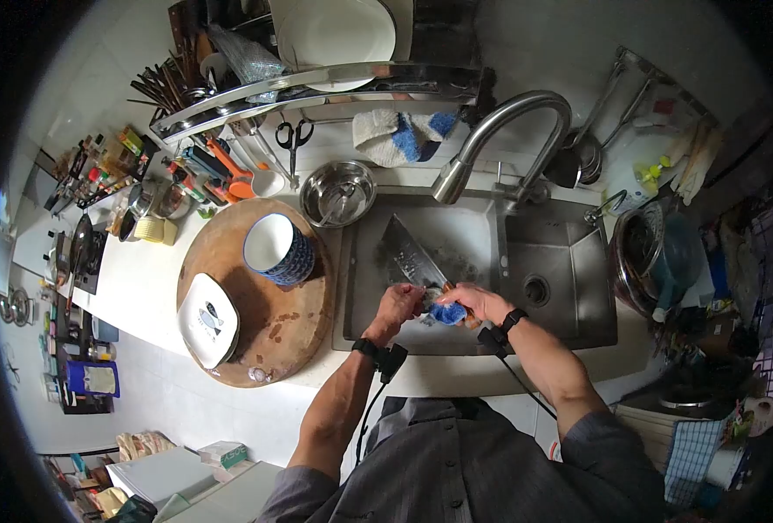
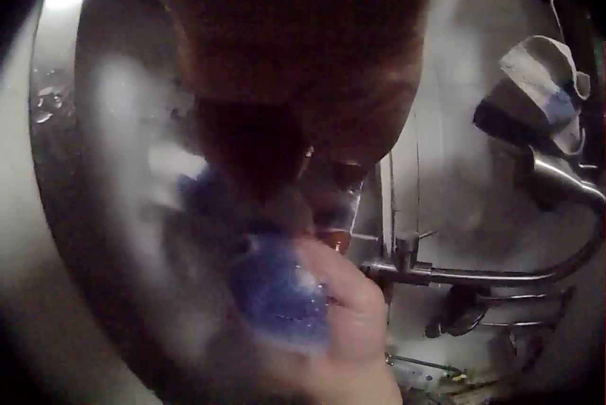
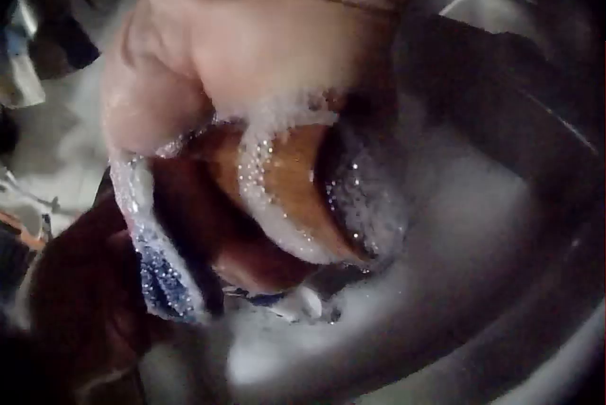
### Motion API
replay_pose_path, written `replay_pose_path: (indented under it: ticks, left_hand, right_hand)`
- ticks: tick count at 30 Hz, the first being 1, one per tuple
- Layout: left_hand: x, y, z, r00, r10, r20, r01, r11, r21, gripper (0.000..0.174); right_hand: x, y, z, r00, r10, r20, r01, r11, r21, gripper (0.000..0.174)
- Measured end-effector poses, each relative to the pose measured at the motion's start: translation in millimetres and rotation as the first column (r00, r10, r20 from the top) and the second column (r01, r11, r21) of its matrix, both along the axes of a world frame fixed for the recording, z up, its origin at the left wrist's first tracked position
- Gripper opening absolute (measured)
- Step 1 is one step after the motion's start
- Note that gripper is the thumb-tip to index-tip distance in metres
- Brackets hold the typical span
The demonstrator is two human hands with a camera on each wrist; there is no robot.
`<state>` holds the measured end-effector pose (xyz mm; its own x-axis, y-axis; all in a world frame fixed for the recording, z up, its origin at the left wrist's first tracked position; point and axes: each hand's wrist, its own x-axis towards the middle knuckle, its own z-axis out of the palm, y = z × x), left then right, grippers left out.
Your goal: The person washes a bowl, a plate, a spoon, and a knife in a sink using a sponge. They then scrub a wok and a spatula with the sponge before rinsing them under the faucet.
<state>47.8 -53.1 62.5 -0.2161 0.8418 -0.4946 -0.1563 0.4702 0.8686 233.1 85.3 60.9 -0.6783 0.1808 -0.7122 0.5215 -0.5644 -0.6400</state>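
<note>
A broad-bladed kitchen knife [image 1: 412,253] is held over the left sink basin, its blade pointing away and to the left. My right hand [image 1: 484,303] grips its wooden handle [image 3: 284,178], which is coated in soap foam. A wet blue-and-white dishcloth [image 1: 447,314] bunches around the handle end of the knife, between both hands. My left hand [image 1: 399,308], fingers curled, pinches the cloth beside the blade's base. Seen from the left wrist, the blue part of the cloth [image 2: 279,296] lies against my right hand, while my left hand is dark in the foreground.
The steel sink [image 1: 421,349] has a smaller right basin, with a faucet [image 1: 491,139] arching above. A steel bowl [image 1: 338,193] stands at the back left. On the round wooden board [image 1: 290,336] are blue-patterned bowls [image 1: 280,251] and square plates [image 1: 207,322].
</note>
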Motion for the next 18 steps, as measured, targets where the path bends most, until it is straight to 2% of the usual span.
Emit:
replay_pose_path:
  ticks: [2, 4, 5, 7, 8, 9, 11, 12, 13, 15, 16, 18]
  left_hand:
    - [8, 6, 21, 0.997, 0.018, -0.069, -0.021, 0.999, -0.047, 0.037]
    - [15, 16, 32, 0.990, 0.039, -0.138, -0.052, 0.994, -0.093, 0.044]
    - [17, 21, 33, 0.981, 0.034, -0.191, -0.055, 0.993, -0.108, 0.047]
    - [20, 23, 25, 0.970, 0.032, -0.240, -0.064, 0.990, -0.127, 0.049]
    - [19, 26, 11, 0.946, 0.055, -0.321, -0.090, 0.991, -0.095, 0.048]
    - [19, 29, -3, 0.913, 0.079, -0.399, -0.113, 0.992, -0.060, 0.047]
    - [23, 32, -22, 0.902, 0.139, -0.408, -0.167, 0.986, -0.032, 0.044]
    - [24, 35, -29, 0.889, 0.197, -0.414, -0.216, 0.976, -0.001, 0.041]
    - [29, 35, -23, 0.890, 0.192, -0.414, -0.212, 0.977, -0.003, 0.041]
    - [35, 35, -9, 0.947, 0.272, -0.170, -0.274, 0.962, 0.015, 0.042]
    - [36, 35, -2, 0.945, 0.276, -0.174, -0.278, 0.961, 0.018, 0.042]
    - [40, 29, 11, 0.973, 0.227, -0.050, -0.228, 0.974, -0.005, 0.048]
  right_hand:
    - [5, -6, -5, 1.000, 0.000, 0.018, -0.001, 0.999, 0.054, 0.026]
    - [7, -16, -4, 0.999, -0.012, 0.031, -0.004, 0.890, 0.455, 0.028]
    - [5, -16, 3, 1.000, -0.006, 0.029, -0.008, 0.889, 0.458, 0.028]
    - [5, -22, 17, 0.952, 0.177, 0.250, -0.295, 0.752, 0.590, 0.031]
    - [3, -25, 18, 0.948, 0.219, 0.233, -0.319, 0.641, 0.698, 0.029]
    - [1, -27, 18, 0.948, 0.219, 0.231, -0.318, 0.640, 0.699, 0.029]
    - [-1, -30, 11, 0.947, 0.156, 0.281, -0.321, 0.493, 0.809, 0.031]
    - [0, -32, 7, 0.955, 0.093, 0.283, -0.293, 0.467, 0.834, 0.029]
    - [4, -33, 9, 0.955, 0.089, 0.283, -0.291, 0.470, 0.833, 0.029]
    - [9, -30, 14, 0.975, 0.085, 0.207, -0.223, 0.434, 0.873, 0.030]
    - [10, -28, 19, 0.975, 0.089, 0.202, -0.221, 0.431, 0.875, 0.030]
    - [15, -26, 26, 0.967, 0.094, 0.238, -0.255, 0.443, 0.860, 0.030]
